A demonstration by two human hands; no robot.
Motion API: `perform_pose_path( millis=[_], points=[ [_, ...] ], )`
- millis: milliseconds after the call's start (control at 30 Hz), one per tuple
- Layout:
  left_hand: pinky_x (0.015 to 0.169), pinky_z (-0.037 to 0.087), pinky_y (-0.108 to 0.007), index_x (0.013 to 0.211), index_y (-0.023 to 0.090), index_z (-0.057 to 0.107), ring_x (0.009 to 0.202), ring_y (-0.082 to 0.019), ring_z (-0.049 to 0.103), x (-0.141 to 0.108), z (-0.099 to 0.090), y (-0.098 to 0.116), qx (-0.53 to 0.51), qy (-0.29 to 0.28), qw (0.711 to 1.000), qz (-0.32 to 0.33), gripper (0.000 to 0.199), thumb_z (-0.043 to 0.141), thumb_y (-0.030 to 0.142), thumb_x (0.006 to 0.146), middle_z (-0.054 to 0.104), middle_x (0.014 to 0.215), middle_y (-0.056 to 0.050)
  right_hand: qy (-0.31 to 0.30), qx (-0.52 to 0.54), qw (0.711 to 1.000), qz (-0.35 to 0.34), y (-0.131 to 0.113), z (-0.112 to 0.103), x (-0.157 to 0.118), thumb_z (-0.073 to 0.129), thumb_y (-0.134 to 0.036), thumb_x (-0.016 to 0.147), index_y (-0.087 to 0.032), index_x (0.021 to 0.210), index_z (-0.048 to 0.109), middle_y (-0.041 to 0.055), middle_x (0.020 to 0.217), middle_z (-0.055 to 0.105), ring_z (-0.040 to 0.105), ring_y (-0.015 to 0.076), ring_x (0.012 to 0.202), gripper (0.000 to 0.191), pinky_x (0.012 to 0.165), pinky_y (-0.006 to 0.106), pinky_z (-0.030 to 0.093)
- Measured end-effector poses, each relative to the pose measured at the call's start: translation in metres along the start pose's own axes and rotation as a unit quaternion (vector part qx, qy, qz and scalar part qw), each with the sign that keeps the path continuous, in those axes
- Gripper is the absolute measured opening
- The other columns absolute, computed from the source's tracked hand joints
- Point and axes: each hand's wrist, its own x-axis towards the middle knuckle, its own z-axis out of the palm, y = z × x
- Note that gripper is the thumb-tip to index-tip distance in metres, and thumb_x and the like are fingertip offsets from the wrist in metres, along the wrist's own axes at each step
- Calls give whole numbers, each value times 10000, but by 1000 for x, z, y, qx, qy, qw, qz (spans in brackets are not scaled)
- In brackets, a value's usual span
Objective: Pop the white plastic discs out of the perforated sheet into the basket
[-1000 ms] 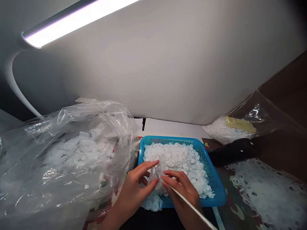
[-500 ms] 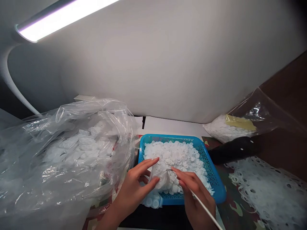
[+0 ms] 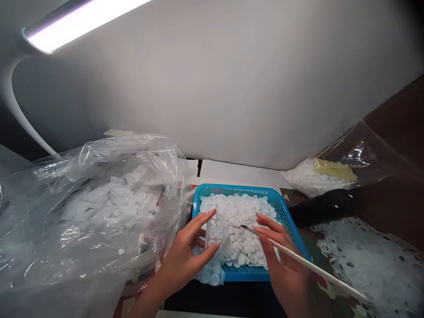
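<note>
My left hand (image 3: pixel 185 251) holds a clear plastic strip (image 3: pixel 213 234) upright at the near left of a blue plastic mesh tray (image 3: pixel 232 190), with small white discs visible inside it. My right hand (image 3: pixel 281 251) grips a long thin white stick (image 3: pixel 308 263) whose dark tip points left over the pile of small white discs (image 3: pixel 241 221) in the tray. Below my left hand, a short stack of similar discs (image 3: pixel 210 276) lies at the tray's near edge. The strip's lower end is partly hidden by my fingers.
A large clear bag full of white discs (image 3: pixel 82 212) bulges against the tray's left side. Behind on the right lies a smaller bag of discs (image 3: pixel 314 176) with a yellow label. A black object (image 3: pixel 324 207) and a perforated white sheet (image 3: pixel 371 269) lie to the right.
My right hand has moved right and the stick now lies flatter across the tray. The clear strip shows more plainly in my left hand, and the view has shifted slightly.
</note>
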Motion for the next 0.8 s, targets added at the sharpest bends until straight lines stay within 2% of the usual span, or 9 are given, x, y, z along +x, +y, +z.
perform_pose_path(
  millis=[100,233,433,600,700,800],
  points=[
    [735,537,-235,1383,399,381,771,-96,531,0,0,-1,-8,-9,1000,13,593,593,219,860,408,1412,-7,-64,32,997,-31,-7,10,-5,531,-207,918,-288,998,667,19,1106,632,616,161,1042,177,854,268,526],
    [686,518,-206,1387,411,366,705,-75,495,1,1,-4,-8,-6,1000,24,605,587,201,864,421,1390,-3,-111,64,989,-74,-14,23,-9,537,-208,918,-270,1025,674,40,1113,615,615,156,1007,185,809,241,533],
    [671,498,-199,1384,424,364,701,-74,493,0,2,-4,10,-3,999,33,605,577,188,869,440,1381,5,-118,37,986,-113,-15,28,-7,526,-208,926,-247,1041,671,61,1128,608,596,162,960,189,779,266,541],
    [662,493,-199,1396,385,371,701,-78,501,0,0,-5,19,-10,999,42,626,565,138,855,491,1335,-21,-118,-19,971,-207,-12,33,-1,528,-184,926,-214,1021,673,71,1056,672,603,177,981,176,826,308,544],
    [675,493,-203,1394,357,388,703,-75,502,-1,0,-7,27,-17,998,49,643,562,96,833,468,1382,-35,-120,-51,956,-263,-10,38,3,548,-176,915,-187,1009,672,70,1018,713,626,184,956,156,795,310,562],
    [688,496,-201,1391,365,386,717,-73,510,0,-1,-6,20,-27,998,52,646,557,87,834,439,1423,-27,-121,-74,946,-290,-9,40,5,561,-178,907,-180,1014,667,56,1027,732,638,184,942,150,766,307,570]
  ],
)
